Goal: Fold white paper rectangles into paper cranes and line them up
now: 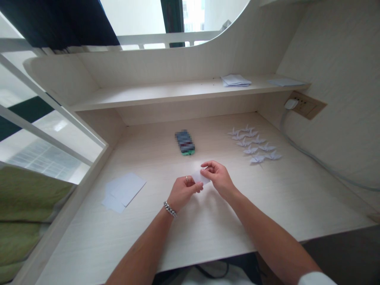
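Between my hands, just above the middle of the desk, is a small piece of folded white paper [204, 179]. My left hand [184, 190], with a ring and a chain bracelet, pinches its left side. At its right side, my right hand [219, 176] grips it between thumb and fingers. Parts of the paper are hidden behind the fingers. Several white paper cranes [257, 149] stand in rows to the right, beyond my right hand. Left of my left hand lie loose white paper sheets [130, 188], overlapping one another.
A phone-like object [185, 142], blurred out, lies behind my hands. A shelf [166, 94] spans the back and bears a paper stack [235, 80]. At right, a white plug [291, 103] sits in the wall socket, its grey cable [319, 160] running along the desk's side.
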The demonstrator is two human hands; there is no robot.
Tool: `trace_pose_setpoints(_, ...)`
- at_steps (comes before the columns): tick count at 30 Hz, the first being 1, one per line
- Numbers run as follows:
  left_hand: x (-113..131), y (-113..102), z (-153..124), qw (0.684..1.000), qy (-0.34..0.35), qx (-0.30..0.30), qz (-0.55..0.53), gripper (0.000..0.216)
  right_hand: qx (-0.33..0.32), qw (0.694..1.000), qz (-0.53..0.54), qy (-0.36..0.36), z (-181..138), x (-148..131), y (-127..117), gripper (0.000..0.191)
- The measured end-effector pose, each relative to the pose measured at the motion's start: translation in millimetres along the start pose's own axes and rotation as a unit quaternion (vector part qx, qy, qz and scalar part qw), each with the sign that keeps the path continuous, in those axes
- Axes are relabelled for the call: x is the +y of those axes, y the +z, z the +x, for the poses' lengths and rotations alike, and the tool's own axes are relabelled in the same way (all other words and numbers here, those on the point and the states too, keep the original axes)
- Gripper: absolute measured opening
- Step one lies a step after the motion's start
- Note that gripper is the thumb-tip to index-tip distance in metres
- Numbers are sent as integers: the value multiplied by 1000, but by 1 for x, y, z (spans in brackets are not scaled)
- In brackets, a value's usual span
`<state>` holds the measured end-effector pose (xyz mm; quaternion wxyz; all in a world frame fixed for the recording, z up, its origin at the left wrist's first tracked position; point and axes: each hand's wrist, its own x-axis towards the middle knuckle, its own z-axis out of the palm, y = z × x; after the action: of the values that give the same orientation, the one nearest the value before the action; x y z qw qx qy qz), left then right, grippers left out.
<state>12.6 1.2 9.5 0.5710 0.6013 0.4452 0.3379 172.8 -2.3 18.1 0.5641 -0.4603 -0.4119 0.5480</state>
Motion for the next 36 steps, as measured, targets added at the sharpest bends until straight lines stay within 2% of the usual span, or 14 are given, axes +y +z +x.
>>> trace_pose_setpoints(6,1,1,1,1000,-4,8,3,23,30,999,-16,-22,0,1,0,33)
trace_pose_setpoints(15,5,4,1,997,-26,69,-27,21,33,998,-22,-38,2,3,-1,34)
trace_pose_setpoints(22,4,6,0,995,-11,78,-55,21,51,997,42,44,2,-1,0,41)
trace_pose_setpoints(25,4,6,0,996,-13,74,-57,23,52,997,40,33,2,0,-1,41)
trace_pose_setpoints(29,2,4,1,995,-7,73,-71,26,18,999,-31,-24,0,2,-1,35)
trace_pose_setpoints(32,-1,2,2,991,0,102,-91,28,-10,998,-57,-25,-2,3,2,34)
trace_pose_setpoints(36,0,3,3,965,-11,132,-227,29,-40,998,-40,-21,-4,5,7,39)
